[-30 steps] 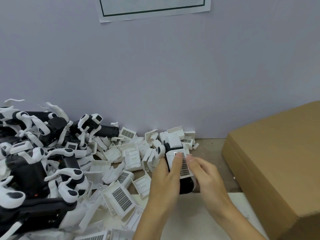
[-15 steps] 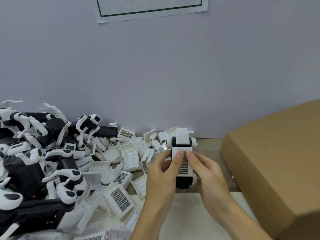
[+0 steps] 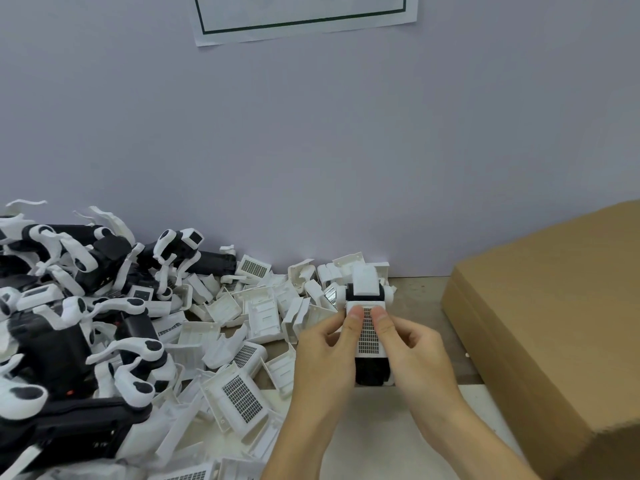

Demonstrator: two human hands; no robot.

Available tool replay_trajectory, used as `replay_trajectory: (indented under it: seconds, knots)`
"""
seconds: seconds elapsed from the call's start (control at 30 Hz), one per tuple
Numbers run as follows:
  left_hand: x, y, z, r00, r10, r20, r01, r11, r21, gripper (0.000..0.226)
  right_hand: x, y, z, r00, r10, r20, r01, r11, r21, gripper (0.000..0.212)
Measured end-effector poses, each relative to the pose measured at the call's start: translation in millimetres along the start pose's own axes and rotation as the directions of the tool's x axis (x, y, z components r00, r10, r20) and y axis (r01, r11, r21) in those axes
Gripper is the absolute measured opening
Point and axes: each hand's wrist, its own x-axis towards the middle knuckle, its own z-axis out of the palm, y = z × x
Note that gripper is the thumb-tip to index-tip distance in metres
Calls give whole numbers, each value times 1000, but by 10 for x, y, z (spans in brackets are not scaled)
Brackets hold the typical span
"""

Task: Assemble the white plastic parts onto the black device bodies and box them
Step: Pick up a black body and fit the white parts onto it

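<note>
Both thumbs press a white grilled plastic cover onto one black device body, gripped by my left hand and right hand; one brown cardboard box at three o'clock.

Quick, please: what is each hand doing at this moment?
Left hand: holds the black device body with white grille cover, thumb on the grille.
Right hand: holds the same device, thumb on the grille.

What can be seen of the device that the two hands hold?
The device is a black body, its base dark at the near end, with white plastic parts: a grille cover on top and a curved cap at the far end. It is held above the table, lengthwise away from the person. The left hand and right hand grip its sides, thumbs pressing the grille.
</note>
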Motion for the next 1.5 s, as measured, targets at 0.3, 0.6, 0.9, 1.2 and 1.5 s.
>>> replay_trajectory:
  seconds: [0.3,0.6,0.9,1.2,1.5]
  knots:
    - [2,1,-24,999,-32,-7,33,997,73,21,0,-4,-32,1000,-9,21,11,991,-133,30]
    - [4,-4,9,995,-101,-1,100,990,-100,24,-9,-35,-29,995,19,94,-16,999,-29,24]
    - [7,-13,-23,997,-33,-71,32,999,-13,11,-24,-32,-2,996,-77,50,85,981,-175,19]
    - [72,15,35,971,-233,-52,207,930,-305,45,-19,106,-14,970,-227,81,232,789,-568,51]
    - [105,-13,-123,881,114,-459,-135,991,-12,11,76,-64,-148,967,187,-170,-159,973,167,27]
